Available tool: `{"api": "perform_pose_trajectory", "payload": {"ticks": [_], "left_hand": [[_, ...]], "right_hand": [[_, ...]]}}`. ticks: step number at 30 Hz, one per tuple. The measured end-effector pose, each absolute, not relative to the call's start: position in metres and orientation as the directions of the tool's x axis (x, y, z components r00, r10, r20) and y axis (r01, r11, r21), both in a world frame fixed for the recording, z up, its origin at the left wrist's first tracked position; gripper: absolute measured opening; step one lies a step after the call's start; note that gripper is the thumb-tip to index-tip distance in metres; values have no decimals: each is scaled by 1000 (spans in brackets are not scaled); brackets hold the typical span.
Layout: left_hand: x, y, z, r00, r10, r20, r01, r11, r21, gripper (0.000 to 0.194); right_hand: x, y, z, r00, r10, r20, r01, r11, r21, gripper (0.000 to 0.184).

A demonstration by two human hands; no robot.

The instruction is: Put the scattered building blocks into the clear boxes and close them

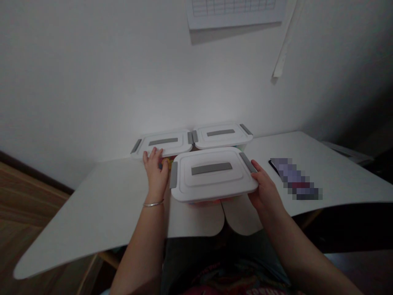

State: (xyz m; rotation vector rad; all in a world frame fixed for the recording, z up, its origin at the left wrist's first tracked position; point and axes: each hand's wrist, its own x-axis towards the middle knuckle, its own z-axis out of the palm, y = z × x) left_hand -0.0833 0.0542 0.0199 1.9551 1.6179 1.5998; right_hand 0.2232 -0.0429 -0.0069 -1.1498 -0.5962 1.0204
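Observation:
A storage box with a white lid [211, 186] and grey clips is in front of me, its colourful contents showing faintly below the lid. My right hand [264, 186] grips its right end, thumb near the grey clip. My left hand [156, 172] has its fingers spread at the front edge of the back left box [141, 146]; whether they touch it I cannot tell. Something yellow [166, 164] shows beside the left thumb, partly hidden. A matching back right box [222, 140] stands beside the back left one, against the wall.
The boxes are on a white table [113, 209] with rounded corners and a notch at its front edge. A pixelated flat object [294, 180] lies to the right. A printed sheet [235, 14] and a hanging white strip [284, 53] are on the wall.

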Motion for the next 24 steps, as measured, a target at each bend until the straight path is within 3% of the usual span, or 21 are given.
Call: {"api": "perform_pose_trajectory", "payload": {"ticks": [3,5,8,10,14,20,24], "left_hand": [[-87,30,13,-261,726,636,531,-442,723,37],[-81,12,9,-297,793,532,371,-418,829,42],[-59,-10,4,-208,923,324,18,-327,945,53],[-44,-17,4,-157,943,294,-73,-308,949,58],[-29,-23,9,-218,938,268,-138,-302,943,64],[-31,-21,16,-363,889,278,-249,-381,890,52],[-31,-16,12,-369,904,218,-372,-358,856,67]], "right_hand": [[230,-41,-12,466,879,-98,-315,61,-947,71],[231,-40,-11,470,879,-82,-309,76,-948,68],[227,-41,-5,458,886,-74,-343,99,-934,62],[222,-43,1,443,892,-87,-368,93,-925,59],[210,-43,8,411,909,-66,-350,90,-932,57],[208,-37,2,314,946,74,-208,145,-967,52],[218,-36,-5,251,964,92,-153,134,-979,49]]}}
